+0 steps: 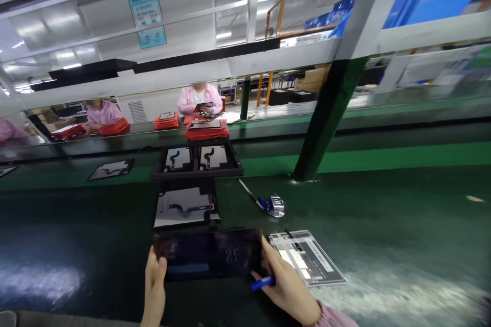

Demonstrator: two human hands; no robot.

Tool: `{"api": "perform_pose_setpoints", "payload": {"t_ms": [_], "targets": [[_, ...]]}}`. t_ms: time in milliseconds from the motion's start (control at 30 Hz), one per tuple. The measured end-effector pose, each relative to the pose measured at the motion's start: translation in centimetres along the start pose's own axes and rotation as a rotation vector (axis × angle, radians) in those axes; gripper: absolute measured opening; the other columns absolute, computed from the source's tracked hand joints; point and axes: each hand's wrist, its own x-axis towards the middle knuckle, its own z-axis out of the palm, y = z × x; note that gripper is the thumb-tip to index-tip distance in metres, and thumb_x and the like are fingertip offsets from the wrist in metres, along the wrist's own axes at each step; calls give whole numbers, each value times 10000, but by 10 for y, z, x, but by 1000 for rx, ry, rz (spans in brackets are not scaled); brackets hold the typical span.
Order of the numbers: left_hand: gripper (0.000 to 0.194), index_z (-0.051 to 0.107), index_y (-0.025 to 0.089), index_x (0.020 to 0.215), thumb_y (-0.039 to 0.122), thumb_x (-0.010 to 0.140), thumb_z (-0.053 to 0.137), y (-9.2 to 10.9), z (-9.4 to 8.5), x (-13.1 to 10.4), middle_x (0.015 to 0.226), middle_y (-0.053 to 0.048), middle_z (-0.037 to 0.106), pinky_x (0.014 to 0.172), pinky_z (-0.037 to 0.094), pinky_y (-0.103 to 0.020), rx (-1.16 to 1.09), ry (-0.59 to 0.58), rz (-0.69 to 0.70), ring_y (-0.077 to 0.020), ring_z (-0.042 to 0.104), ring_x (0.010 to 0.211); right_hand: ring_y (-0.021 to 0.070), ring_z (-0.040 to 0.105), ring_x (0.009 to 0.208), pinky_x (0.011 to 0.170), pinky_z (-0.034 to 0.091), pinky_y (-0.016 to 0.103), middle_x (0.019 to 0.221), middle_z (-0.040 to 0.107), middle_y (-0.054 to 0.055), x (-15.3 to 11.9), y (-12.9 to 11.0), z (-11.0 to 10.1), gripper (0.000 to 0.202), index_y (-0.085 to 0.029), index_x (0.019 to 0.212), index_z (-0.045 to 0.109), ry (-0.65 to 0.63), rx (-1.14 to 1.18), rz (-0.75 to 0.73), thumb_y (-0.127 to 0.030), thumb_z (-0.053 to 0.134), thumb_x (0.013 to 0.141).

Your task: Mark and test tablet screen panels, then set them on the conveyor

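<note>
Dark glass panel (209,254) held by its short edges, left hand (154,286) pinching one, right hand (286,283) (blue pen (263,282) tucked in fingers) the other; best kept level, grip on edges only, above the desk (383,225).

Bright overhead strip lights, glare on glossy green table (383,245), blurred warped edges, dim foreground

On the dark green counter (383,245) before us lie a black tray (197,160) with two panels, a single panel (186,208) nearer us, a pen (250,194) beside a small metal piece (276,206), and a printed sheet (309,258).
</note>
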Motion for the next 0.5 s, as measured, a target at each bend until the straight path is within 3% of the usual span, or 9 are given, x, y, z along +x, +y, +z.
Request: {"api": "perform_pose_setpoints", "payload": {"t_ms": [67,133,233,333,400,500], "targets": [[745,507,177,1316,666,760,590,-8,0,-4,1421,-147,500,1161,236,-440,-23,-5,-61,-335,276,1420,145,547,522,485,506,272,1077,632,111,-6,1,-2,794,-221,1537,74,-80,21,-25,-276,498,868],[764,429,187,1386,633,785,588,-4,2,-8,1500,-134,409,1175,199,-434,-35,-55,-89,-325,208,1445,159,560,549,494,508,266,973,640,84,-8,0,-7,851,-203,1541,53,-119,39,1,-290,542,850],[768,340,217,1439,552,806,619,17,8,-12,1515,-125,387,1144,290,-433,-26,-142,-139,-320,300,1413,174,575,569,502,512,247,753,611,22,-6,-7,-17,837,-181,1541,68,-128,99,56,-317,559,877],[862,310,213,1448,513,743,705,38,14,-18,1429,-151,489,1052,424,-435,6,-174,-199,-340,467,1302,224,670,832,709,571,285,982,676,94,-1,-15,-25,754,-207,1533,163,-83,207,59,-348,554,904],[875,335,207,1436,515,716,725,48,17,-23,1385,-156,532,1028,441,-431,23,-169,-193,-350,484,1283,256,665,954,797,566,319,1064,680,105,0,-17,-28,665,-218,1501,294,-24,290,117,-379,548,908],[764,412,208,1389,570,761,653,60,16,-28,1402,-146,523,1010,449,-387,-28,-155,-191,-328,461,1308,229,663,714,617,569,304,828,695,57,-5,-17,-27,542,-228,1409,475,88,441,366,-432,530,910]]}}
